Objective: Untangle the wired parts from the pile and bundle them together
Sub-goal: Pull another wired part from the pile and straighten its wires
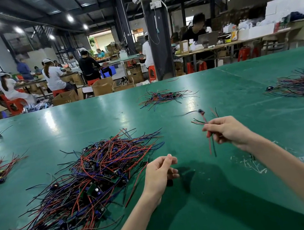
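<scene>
Head view: a small bundle [209,139] of wired parts is gripped in the right hand [227,132], held over the table [203,216], right of the pile [90,184]. The left hand [160,171] is curled at the pile's edge; whether anything is pinched cannot be told. The next part is best drawn out slowly, so snags are not tightened. Open boxes [103,86] are seen beyond the table, their contents hidden.

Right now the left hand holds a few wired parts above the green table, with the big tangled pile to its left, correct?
No: the right hand holds the few wired parts above the green table, as the head view shows. The big tangled pile does lie to its left.
</scene>
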A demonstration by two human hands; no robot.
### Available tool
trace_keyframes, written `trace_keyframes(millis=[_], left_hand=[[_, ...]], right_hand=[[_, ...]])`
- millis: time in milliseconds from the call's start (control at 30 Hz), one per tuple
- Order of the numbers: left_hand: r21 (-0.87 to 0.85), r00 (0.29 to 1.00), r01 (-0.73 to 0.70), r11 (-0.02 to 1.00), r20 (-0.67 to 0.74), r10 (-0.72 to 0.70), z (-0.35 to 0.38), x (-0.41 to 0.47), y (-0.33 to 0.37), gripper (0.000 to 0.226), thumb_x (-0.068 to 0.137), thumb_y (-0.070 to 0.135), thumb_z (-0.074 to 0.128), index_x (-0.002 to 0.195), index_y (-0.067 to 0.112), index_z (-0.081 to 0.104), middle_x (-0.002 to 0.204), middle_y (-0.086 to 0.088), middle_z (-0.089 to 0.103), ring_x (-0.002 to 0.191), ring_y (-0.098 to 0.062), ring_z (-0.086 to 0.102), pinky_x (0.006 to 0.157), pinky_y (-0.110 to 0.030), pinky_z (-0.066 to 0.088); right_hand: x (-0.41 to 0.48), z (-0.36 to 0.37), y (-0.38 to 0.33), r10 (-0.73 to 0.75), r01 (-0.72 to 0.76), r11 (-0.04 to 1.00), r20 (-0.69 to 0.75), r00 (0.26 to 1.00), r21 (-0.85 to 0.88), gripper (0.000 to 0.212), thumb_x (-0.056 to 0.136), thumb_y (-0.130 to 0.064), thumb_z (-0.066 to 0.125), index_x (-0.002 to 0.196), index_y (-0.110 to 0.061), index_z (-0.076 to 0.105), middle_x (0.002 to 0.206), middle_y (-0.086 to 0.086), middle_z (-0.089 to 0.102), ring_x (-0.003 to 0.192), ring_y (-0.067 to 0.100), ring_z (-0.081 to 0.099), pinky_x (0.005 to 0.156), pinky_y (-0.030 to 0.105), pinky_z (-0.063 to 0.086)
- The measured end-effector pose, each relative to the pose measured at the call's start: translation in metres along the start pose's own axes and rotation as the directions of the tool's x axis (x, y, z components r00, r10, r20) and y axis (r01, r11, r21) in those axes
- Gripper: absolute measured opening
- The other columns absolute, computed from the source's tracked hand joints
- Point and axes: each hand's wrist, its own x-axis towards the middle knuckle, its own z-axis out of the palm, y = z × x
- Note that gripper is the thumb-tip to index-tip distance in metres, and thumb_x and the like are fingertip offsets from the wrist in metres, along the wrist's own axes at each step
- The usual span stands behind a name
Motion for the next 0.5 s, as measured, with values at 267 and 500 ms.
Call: trace_keyframes(millis=[267,500], left_hand=[[-0.005,1.000,0.010,1.000,0.003,-0.010,0.001,-0.002,0.003,0.029,0.099,0.018,0.047,0.084,0.003,0.067,0.089,-0.009,0.068,0.058,-0.012,0.057,0.056,-0.025,0.053],[0.030,1.000,0.001,1.000,-0.020,-0.001,0.001,-0.005,0.003,0.031,0.100,0.018,0.046,0.085,0.001,0.067,0.088,-0.009,0.068,0.057,-0.012,0.057,0.055,-0.024,0.052]], right_hand=[[0.018,-0.055,0.041,0.083,-0.266,0.758,-0.317,0.945,-0.595,0.020,0.081,-0.007,0.061,0.067,0.001,0.071,0.068,0.014,0.069,0.063,0.026,0.056,0.070,0.032,0.051],[0.014,-0.065,0.033,0.076,-0.319,0.676,-0.367,0.927,-0.664,0.015,0.074,-0.004,0.057,0.064,0.005,0.063,0.064,0.016,0.061,0.065,0.027,0.052,0.062,0.030,0.044]])
